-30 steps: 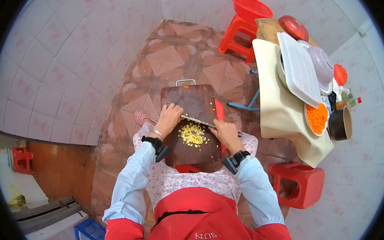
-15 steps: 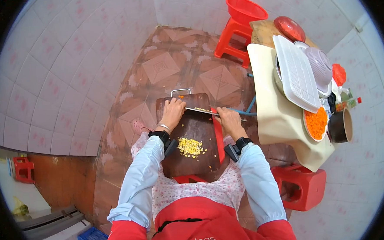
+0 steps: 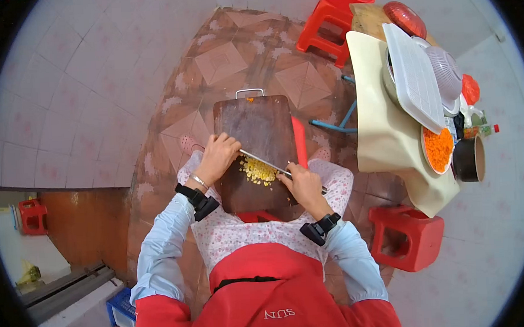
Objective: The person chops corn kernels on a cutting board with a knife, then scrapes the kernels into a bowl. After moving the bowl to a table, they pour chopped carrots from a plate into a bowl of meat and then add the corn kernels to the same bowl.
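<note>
One knife (image 3: 266,162) slants across the chopping board (image 3: 254,122), handle (image 3: 324,190) rightward.

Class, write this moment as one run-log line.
left hand: at tip of knife | right hand: gripping other end | knife: over chopped yellow pieces | beneath: brown cutting board

Pale tiled walls (image 3: 64,114) border a reddish-brown patterned floor (image 3: 257,69) — at right, a cream-covered table (image 3: 376,142) stands between a far red stool (image 3: 327,15) and a nearer red stool (image 3: 425,238).

Knife (image 3: 264,160) back along board (image 3: 257,125), now at yellow bits (image 3: 255,172).
</note>
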### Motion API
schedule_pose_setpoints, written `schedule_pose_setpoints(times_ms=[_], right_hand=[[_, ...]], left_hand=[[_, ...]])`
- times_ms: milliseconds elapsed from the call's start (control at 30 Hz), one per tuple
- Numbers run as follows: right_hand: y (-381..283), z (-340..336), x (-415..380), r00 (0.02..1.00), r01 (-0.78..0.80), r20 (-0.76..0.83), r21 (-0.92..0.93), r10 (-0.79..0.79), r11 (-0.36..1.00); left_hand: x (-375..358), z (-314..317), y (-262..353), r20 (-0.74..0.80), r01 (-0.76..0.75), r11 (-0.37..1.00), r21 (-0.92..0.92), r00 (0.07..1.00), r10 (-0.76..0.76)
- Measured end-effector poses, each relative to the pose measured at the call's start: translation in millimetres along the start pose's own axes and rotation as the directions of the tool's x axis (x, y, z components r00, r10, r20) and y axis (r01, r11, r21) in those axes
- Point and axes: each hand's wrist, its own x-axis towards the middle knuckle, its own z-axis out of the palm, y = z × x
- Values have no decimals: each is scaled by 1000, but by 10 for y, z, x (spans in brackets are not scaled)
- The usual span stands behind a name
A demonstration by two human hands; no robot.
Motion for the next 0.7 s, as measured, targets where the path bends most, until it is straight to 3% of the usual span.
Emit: schedule_pose_setpoints(times_ms=[167, 233, 267, 433, 700], right_hand=[[119, -292, -211, 992, 127, -26, 136, -124, 983], [186, -330, -320, 984, 70, 154, 119, -88, 990], [169, -318, -375, 984, 72, 155, 118, -90, 990], [115, 10, -633, 996, -37, 89, 48, 33, 998], [-25, -113, -648, 1000, -11, -14, 67, 12, 998]], left_hand=[[6, -142, 44, -25, -48, 997, -68, 999, 47], [-41, -130, 84, 10, -83, 990, -112, 996, 84], [-41, -96, 104, 8, -81, 990, -113, 997, 82], [-11, 150, 154, -9, -120, 990, -77, 993, 119], [134, 90, 141, 6, -138, 987, -77, 990, 139]])
